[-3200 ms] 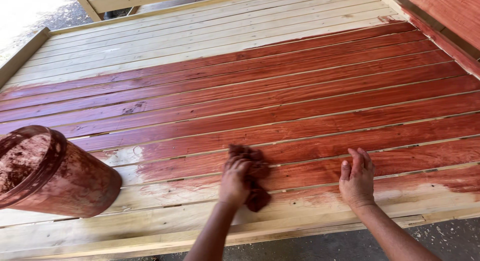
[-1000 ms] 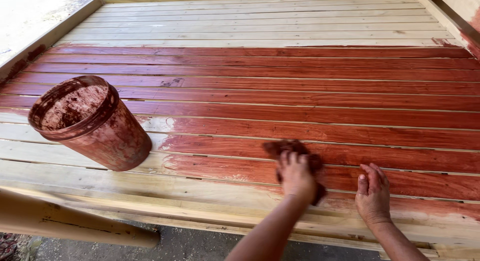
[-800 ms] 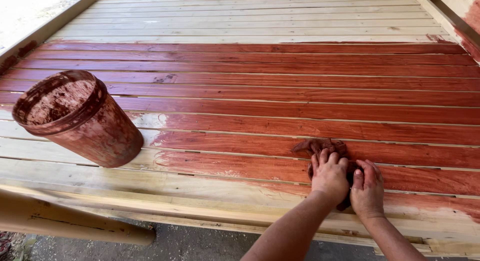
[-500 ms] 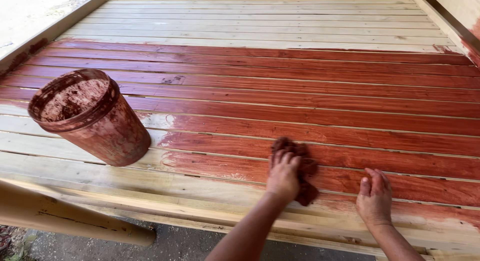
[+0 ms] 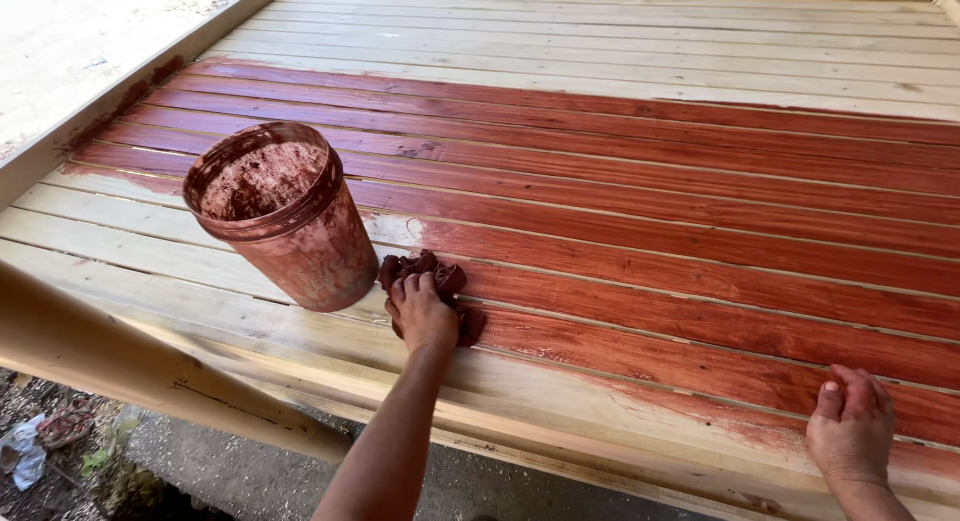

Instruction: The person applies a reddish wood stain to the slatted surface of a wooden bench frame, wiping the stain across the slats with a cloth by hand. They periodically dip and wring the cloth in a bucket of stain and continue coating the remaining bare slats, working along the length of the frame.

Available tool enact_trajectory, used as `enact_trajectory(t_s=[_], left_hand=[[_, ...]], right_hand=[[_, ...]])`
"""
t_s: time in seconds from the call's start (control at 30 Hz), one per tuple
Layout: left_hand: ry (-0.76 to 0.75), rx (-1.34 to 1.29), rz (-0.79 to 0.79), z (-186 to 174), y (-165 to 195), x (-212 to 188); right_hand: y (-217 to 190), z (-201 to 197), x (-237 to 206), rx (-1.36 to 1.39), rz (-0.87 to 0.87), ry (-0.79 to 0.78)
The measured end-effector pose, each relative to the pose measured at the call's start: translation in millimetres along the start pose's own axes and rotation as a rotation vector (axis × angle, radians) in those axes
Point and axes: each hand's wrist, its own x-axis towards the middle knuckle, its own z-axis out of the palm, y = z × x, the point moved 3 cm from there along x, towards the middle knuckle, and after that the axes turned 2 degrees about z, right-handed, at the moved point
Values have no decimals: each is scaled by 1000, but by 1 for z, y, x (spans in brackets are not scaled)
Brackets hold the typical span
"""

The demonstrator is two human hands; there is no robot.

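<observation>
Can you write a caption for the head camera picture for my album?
Left hand presses a red-stained rag on wooden slats beside a stained bucket.

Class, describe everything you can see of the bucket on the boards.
The bucket is round, tapering toward its base, smeared all over with reddish-brown stain. It looks like plastic, with a thick banded rim. It stands upright and open, stain coating its inside, on the wooden slats near the left end. The stained rag under the left hand lies right beside its base.

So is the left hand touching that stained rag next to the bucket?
Touching. The head view shows the left hand pressed flat on the rag, fingers covering its middle, just right of the bucket on the wooden panel.
</observation>
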Motion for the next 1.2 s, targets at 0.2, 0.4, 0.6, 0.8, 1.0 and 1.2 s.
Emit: enact_trajectory(t_s=[0.2,0.4,0.6,0.8,1.0,1.2], left_hand=[[-93,9,120,29,46,-28],[-383,-18,392,67,179,-105],[-626,-206,701,91,308,-181],[-597,-423,989,90,255,-153],[-388,-387,896,51,74,-53],[42,-119,477,14,-43,13]], right_hand=[[-11,-11,4,-9,50,-74],[-24,-20,6,2,129,-109],[-31,-26,8,14,136,-85],[-29,-28,6,33,131,-49],[-23,-24,4,39,107,-19],[-25,-23,7,-17,128,-90]])
